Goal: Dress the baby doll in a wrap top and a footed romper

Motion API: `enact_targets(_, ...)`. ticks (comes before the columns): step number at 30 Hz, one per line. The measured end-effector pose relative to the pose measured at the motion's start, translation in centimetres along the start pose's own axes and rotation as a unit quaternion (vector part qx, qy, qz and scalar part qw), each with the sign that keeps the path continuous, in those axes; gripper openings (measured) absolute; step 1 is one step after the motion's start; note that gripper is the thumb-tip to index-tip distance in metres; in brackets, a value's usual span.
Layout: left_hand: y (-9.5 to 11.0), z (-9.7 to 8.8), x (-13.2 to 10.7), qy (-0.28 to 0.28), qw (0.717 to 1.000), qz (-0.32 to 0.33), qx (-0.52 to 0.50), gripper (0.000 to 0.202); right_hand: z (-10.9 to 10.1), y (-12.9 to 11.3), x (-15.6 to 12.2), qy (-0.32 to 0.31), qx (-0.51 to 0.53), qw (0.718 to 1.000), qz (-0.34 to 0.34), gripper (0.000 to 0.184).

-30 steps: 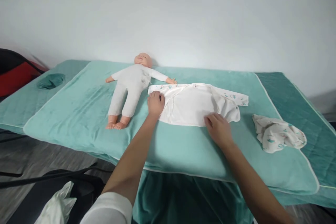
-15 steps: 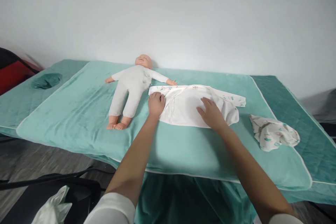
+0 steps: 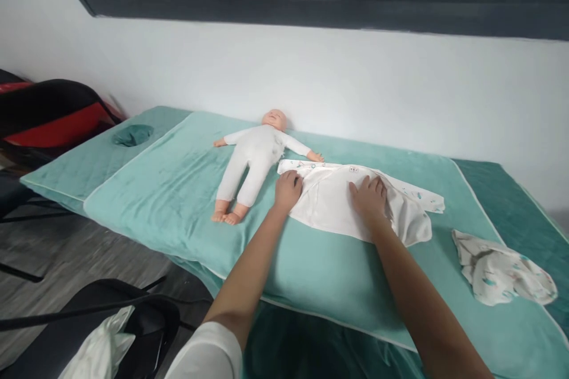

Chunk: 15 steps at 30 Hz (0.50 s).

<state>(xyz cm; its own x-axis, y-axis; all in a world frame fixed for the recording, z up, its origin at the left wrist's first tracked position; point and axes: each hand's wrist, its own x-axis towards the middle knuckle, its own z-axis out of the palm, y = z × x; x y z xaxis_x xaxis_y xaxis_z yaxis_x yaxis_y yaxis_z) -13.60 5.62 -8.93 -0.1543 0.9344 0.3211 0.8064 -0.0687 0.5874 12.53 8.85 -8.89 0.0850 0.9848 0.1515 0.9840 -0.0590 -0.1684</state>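
Note:
A white baby shirt (image 3: 331, 204) with small printed figures on its sleeves lies spread out on the green bed cover. At its left side my left hand (image 3: 288, 190) presses down near the sleeve, fingers slightly bent and holding nothing I can see. My right hand (image 3: 370, 198) lies flat on the front of the shirt with the fingers apart. Left of the shirt, a baby doll (image 3: 258, 148) in a white body suit rests on its back, arms spread, one hand touching or close to the shirt's left sleeve.
A crumpled printed cloth (image 3: 502, 269) lies at the right on the green cover (image 3: 169, 172). The bed has a face hole (image 3: 133, 135) at its left end. A black chair (image 3: 84, 323) with a pale cloth stands below left; a red and black chair (image 3: 62, 118) is beyond.
The view has tilted up and turned left, so the window frame shows. My right hand has come down flat on the shirt; my left hand stays at its left side.

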Motion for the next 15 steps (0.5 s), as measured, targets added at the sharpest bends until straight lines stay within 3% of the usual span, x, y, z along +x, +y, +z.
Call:
enact_targets(3, -0.3, -2.5, -1.0, -0.024, 0.999, 0.027, -0.036, 0.025, -0.4, -0.1, -1.0, -0.004, -0.020, 0.999, -0.025, 0.077)
enact_targets(6, -1.5, -7.0, -1.4, 0.014, 0.997, 0.055, -0.058, 0.034, -1.1, -2.3, -1.3, -0.002, 0.003, 0.995, -0.099, 0.073)
enact_targets(10, -5.6, -13.1, 0.2, 0.083, 0.996, 0.020, 0.024, 0.043, -2.0, -9.9, 0.1, -0.021, 0.168, 0.960, -0.223, 0.068)
enact_targets(13, -9.5, -15.2, 2.0, 0.049, 0.994, -0.086, 0.046, 0.059, -2.1, -16.8, 2.5, -0.076, 0.294, 0.919, -0.252, 0.057)
enact_targets(15, -11.6, -15.5, 2.7, 0.005, 0.988, -0.151, 0.003, 0.064, -1.6, -20.6, 4.7, -0.041, 0.324, 0.910, -0.255, 0.052)
